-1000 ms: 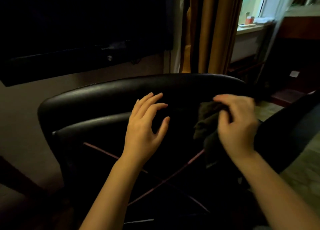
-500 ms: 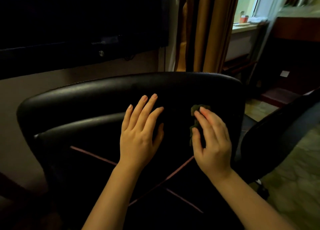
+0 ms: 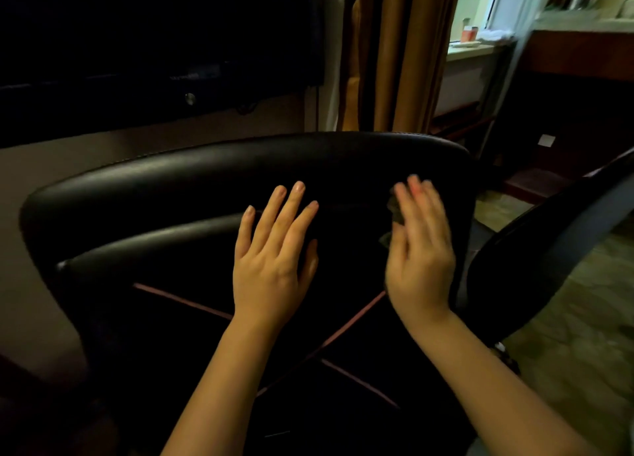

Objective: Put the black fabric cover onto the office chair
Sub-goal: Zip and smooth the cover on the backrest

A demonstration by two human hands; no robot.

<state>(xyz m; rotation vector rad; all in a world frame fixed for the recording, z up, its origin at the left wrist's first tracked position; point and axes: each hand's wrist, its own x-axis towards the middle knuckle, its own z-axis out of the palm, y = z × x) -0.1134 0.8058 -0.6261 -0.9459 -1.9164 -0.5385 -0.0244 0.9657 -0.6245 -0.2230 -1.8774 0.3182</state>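
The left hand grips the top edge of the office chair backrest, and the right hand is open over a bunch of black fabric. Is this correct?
In the head view the left hand grips nothing: it lies open, fingers straight, on the office chair backrest, below its top edge. The right hand is open over the black fabric.

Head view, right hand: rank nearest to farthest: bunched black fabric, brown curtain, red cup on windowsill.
1. Bunched black fabric, at the fingers of the right hand.
2. Brown curtain, ahead, upper centre.
3. Red cup, on the windowsill, upper right.
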